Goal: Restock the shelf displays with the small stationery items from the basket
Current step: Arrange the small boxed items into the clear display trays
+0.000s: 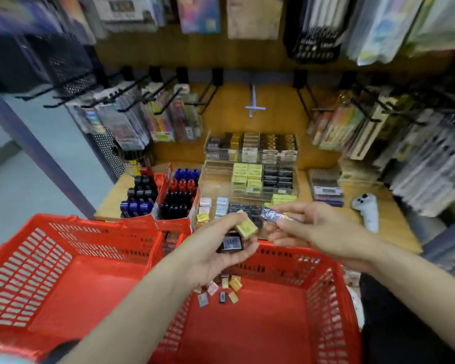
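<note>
We see a stationery shop: black metal peg hooks [153,101] hold hanging packaged pens, a clear acrylic tiered display [250,164] carries rows of small boxed items, red cardboard trays [168,206] stock markers on a wooden shelf [394,222], and red plastic shopping baskets [323,298] sit in front.

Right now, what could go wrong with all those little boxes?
The left hand holds a yellow box and a dark box together above the red basket, so one might slip out. The right hand pinches a blurry packet, which might bump the yellow box.
</note>
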